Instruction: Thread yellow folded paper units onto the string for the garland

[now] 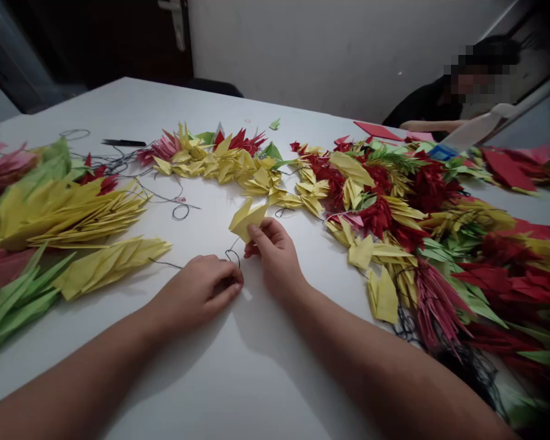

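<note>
My right hand pinches a folded yellow paper piece between thumb and fingers, raised just above the white table. To its left, my left hand is closed, fingers curled toward the thumb. A dark thread runs from a row of strung yellow paper pieces to my left hand. It shows again as a small loop between both hands, so the left fingers appear to hold it; their tips are partly hidden. Beyond my right hand curves a chain of folded yellow papers.
Heaped red, yellow and green folded papers cover the right side. Bundles of yellow paper and green paper lie at left. Black tweezers rest near tangled thread. Another person sits at the far right.
</note>
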Tool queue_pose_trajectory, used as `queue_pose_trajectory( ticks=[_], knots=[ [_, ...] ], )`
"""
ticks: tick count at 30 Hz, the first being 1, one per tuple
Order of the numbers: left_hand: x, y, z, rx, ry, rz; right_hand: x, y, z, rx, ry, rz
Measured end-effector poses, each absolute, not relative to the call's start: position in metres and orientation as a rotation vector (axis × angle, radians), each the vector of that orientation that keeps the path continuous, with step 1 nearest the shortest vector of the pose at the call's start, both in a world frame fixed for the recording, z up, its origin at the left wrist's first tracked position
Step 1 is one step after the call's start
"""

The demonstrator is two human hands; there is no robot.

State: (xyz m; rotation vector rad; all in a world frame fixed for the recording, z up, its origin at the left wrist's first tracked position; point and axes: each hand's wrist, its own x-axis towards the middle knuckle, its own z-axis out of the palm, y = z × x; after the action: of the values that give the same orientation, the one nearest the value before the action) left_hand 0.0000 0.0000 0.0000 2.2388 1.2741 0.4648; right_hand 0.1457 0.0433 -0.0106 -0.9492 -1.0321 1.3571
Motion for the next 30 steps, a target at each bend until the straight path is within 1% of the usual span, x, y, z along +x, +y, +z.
queue_pose_trajectory(
  ticks=[7, 9, 13, 15, 19, 23, 30],
  knots=[
    [-0.001, -0.002, 0.000, 2.202, 1.264, 0.576, 0.147, 0.043, -0.012, -0.963, -1.057, 1.350],
    [-0.001, -0.003, 0.002, 2.127, 1.325, 0.738, 0.147, 0.043, -0.012, -0.963, -1.073, 1.345],
    [-0.003, -0.002, 0.002, 1.885, 1.616, 1.255, 0.147, 0.041, -0.009, -0.949, -1.109, 1.354],
    [-0.004, 0.000, -0.001, 1.763, 1.668, 1.369, 0.147, 0.039, -0.008, -0.933, -1.132, 1.371],
    [-0.004, 0.001, -0.008, 1.761, 1.548, 1.396, 0.146, 0.035, -0.005, -0.885, -1.235, 1.397],
    [-0.005, -0.001, -0.010, 1.841, 1.427, 1.499, 0.145, 0.033, -0.005, -0.814, -1.334, 1.390],
    [-0.005, -0.002, -0.007, 1.916, 1.336, 1.550, 0.145, 0.033, -0.005, -0.774, -1.344, 1.395]
  ],
)
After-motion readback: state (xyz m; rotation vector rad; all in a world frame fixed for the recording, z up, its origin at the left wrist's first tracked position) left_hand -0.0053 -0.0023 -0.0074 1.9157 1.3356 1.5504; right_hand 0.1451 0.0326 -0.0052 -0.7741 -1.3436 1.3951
